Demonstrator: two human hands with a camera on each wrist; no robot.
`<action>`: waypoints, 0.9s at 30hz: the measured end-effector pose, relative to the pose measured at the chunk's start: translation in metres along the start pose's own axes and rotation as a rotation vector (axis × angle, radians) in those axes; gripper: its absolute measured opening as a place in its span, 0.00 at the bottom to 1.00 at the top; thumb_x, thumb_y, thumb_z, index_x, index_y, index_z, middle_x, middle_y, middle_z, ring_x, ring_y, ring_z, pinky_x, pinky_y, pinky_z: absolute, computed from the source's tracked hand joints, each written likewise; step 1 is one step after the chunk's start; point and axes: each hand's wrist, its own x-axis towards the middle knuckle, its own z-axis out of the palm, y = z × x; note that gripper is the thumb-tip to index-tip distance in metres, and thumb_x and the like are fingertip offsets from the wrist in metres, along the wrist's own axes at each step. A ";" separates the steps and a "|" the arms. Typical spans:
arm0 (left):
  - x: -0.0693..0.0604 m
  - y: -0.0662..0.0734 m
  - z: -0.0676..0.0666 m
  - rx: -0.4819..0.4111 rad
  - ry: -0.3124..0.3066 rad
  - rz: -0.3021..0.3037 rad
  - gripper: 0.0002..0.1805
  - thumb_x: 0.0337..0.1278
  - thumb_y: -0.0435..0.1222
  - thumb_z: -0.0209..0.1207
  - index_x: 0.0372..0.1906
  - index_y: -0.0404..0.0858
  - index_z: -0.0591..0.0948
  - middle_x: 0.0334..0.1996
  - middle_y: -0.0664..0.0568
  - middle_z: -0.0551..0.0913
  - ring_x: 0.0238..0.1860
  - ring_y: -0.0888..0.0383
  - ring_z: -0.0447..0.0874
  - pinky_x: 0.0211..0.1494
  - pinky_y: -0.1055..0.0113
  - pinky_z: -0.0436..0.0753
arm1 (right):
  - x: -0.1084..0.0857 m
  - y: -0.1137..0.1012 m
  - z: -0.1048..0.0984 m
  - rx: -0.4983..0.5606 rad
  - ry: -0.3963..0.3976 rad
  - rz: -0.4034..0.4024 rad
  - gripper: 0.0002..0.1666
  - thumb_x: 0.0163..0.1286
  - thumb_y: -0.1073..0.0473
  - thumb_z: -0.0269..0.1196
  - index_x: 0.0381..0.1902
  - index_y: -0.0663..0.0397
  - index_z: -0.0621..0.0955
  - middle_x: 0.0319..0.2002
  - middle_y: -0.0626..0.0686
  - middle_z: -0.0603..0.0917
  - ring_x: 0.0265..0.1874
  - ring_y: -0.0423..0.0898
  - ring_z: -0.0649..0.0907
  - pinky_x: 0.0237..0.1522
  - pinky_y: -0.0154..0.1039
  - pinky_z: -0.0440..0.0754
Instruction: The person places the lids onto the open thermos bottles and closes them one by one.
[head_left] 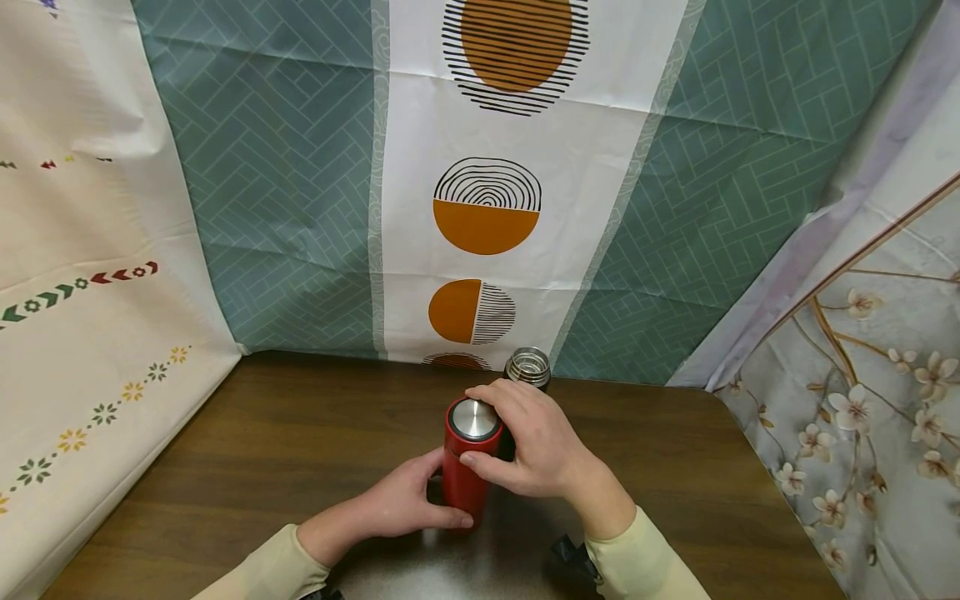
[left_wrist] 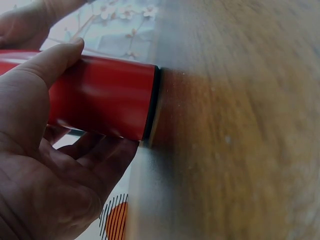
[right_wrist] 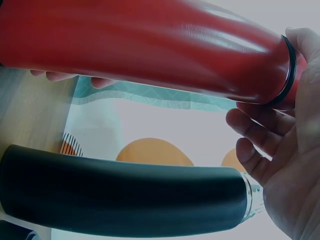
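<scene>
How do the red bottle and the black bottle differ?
The red bottle wears a silver-topped lid; the black bottle shows a bare metal neck. The left hand and right hand hold the red bottle; the black bottle stands behind it. Both are upright and cylindrical.

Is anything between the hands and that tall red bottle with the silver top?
Nothing visible: the left hand and right hand both grip the red bottle. The black cylindrical bottle with a metal neck stands behind, not between.
</scene>
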 end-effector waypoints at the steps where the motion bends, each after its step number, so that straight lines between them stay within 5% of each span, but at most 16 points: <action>1: 0.000 0.000 0.000 0.002 0.000 -0.001 0.35 0.61 0.52 0.81 0.70 0.57 0.78 0.66 0.65 0.84 0.72 0.50 0.79 0.72 0.41 0.79 | 0.000 0.000 0.000 -0.002 0.000 0.003 0.36 0.77 0.34 0.67 0.68 0.54 0.80 0.55 0.46 0.87 0.50 0.44 0.86 0.53 0.43 0.86; 27: 0.002 -0.008 -0.001 -0.014 -0.006 0.001 0.36 0.62 0.52 0.80 0.72 0.58 0.78 0.65 0.65 0.84 0.70 0.51 0.80 0.71 0.41 0.78 | -0.001 -0.002 0.006 -0.012 -0.014 0.008 0.40 0.79 0.31 0.64 0.72 0.55 0.77 0.52 0.46 0.86 0.45 0.44 0.85 0.47 0.41 0.85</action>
